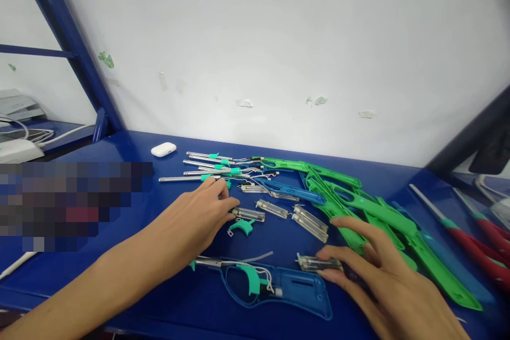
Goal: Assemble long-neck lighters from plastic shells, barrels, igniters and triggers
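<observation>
My right hand (382, 271) pinches a small clear lighter fuel tank (314, 263) between thumb and fingers, just above the handle end of a blue lighter half-shell (295, 289). In that shell lie a metal tube, a teal trigger (252, 280), an igniter and white wires. Farther left, my left hand (209, 204) has its thumb and fingers closed at the left end of another clear tank (251, 215); its fingertips are partly hidden. A loose teal trigger (242, 227) lies below that tank. Several more clear tanks (311, 222) rest between the hands.
Behind, several metal lighter tubes (175, 179) with teal triggers lie side by side. Green half-shells (374, 212) are piled at right, beside red-handled lighters (474, 241). A white earbud case (163, 149) sits at the back of the blue table (131, 170), before a white wall.
</observation>
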`<state>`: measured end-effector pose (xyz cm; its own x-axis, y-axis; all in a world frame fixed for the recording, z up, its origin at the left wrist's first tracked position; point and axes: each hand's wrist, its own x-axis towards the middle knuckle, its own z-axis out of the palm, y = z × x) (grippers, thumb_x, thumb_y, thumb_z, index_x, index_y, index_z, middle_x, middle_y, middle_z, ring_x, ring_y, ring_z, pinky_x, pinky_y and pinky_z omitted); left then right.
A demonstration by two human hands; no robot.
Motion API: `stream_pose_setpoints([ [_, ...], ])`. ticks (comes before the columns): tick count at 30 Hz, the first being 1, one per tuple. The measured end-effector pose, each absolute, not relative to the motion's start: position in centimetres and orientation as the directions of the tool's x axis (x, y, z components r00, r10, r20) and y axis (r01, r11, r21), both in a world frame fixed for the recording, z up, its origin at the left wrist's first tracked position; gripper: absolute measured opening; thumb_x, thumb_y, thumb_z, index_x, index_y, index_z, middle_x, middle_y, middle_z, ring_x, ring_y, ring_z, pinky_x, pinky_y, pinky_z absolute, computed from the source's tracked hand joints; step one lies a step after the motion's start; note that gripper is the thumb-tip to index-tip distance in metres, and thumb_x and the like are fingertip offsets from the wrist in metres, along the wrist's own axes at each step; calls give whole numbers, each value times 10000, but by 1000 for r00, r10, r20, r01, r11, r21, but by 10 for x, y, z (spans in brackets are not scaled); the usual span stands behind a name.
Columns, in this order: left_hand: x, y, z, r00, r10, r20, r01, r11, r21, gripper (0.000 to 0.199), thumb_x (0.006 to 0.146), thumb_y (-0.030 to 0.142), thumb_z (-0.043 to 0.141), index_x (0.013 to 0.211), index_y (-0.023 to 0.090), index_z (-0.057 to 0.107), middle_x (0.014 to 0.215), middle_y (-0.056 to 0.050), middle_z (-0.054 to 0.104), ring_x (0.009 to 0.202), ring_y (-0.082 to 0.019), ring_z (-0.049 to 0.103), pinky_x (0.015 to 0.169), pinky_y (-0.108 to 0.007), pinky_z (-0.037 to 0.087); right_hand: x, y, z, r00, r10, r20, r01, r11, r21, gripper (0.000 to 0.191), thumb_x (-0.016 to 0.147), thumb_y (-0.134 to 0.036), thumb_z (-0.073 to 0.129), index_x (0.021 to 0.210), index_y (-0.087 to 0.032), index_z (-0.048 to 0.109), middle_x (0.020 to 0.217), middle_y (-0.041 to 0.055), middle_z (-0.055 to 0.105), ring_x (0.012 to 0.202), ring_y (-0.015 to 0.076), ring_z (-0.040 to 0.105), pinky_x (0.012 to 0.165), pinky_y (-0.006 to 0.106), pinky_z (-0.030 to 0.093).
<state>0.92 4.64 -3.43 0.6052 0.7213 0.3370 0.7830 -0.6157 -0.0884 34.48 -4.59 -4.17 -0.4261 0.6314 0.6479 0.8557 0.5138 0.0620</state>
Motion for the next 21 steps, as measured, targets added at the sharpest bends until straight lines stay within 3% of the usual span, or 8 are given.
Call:
stream_pose_setpoints([
  [5, 12, 51, -31, 609, 733, 302, 789, -600, -133, 104, 1077, 263, 766, 1101, 174, 718, 1058, -16, 696, 905, -167, 697, 692, -272, 597, 344, -42, -42, -451, 616, 646, 847, 523, 93, 554, 1230, -458, 392, 1073, -282, 893, 1331, 142, 772, 737, 178, 872, 611, 266, 715],
  [11, 13, 43, -20, 618, 726, 301, 777, -622, -95, 9, 1068, 191, 739, 1076, 192, 742, 1033, -24, 678, 927, -202, 683, 593, -243, 456, 346, -43, -43, -458, 601, 655, 835, 544, 84, 510, 1229, -432, 412, 1068, -282, 872, 1359, 139, 764, 765, 179, 879, 639, 267, 722],
  [14, 10, 38, -16, 612, 722, 323, 771, -635, -41, 114, 1075, 174, 702, 1153, 227, 765, 1030, -43, 680, 912, -240, 690, 557, -282, 373, 349, -43, -47, -443, 629, 638, 834, 551, 36, 489, 1230, -420, 405, 1070, -275, 844, 1382, 139, 734, 772, 154, 876, 689, 234, 718],
  [21, -1, 13, -21, 601, 711, 365, 725, -677, 126, 241, 1178, 234, 512, 1155, 303, 741, 1097, -11, 687, 885, -180, 716, 703, -294, 473, 348, -44, -50, -447, 656, 609, 817, 576, -21, 424, 1230, -371, 388, 1109, -275, 784, 1181, 89, 812, 768, 151, 882, 672, 174, 682],
])
